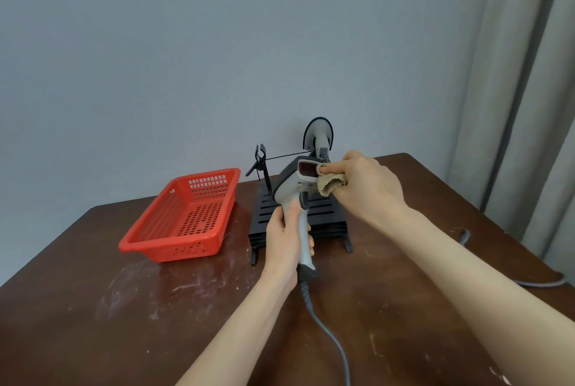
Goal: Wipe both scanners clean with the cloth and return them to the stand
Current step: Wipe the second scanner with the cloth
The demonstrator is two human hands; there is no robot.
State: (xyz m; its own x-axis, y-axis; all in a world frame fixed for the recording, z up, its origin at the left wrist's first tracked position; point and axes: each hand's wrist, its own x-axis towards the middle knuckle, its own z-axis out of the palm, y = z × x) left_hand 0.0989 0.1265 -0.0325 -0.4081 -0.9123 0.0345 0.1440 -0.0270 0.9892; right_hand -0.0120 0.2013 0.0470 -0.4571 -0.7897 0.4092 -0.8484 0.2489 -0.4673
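My left hand [287,234] grips the handle of a grey and white barcode scanner [294,184], holding it upright above the black slatted stand [326,214]. The scanner's red window faces me. My right hand [364,181] pinches a beige cloth [331,184] and presses it against the right side of the scanner's head, next to the window. A second scanner [320,136] sits at the back of the stand, behind my right hand, mostly hidden. A grey cable [326,329] runs down from the held scanner toward me.
A red perforated plastic basket [183,217] stands on the brown wooden table [109,307] left of the stand. A black clip on a thin arm [259,161] rises at the stand's back left. Another grey cable [541,283] lies at the table's right edge, near a curtain.
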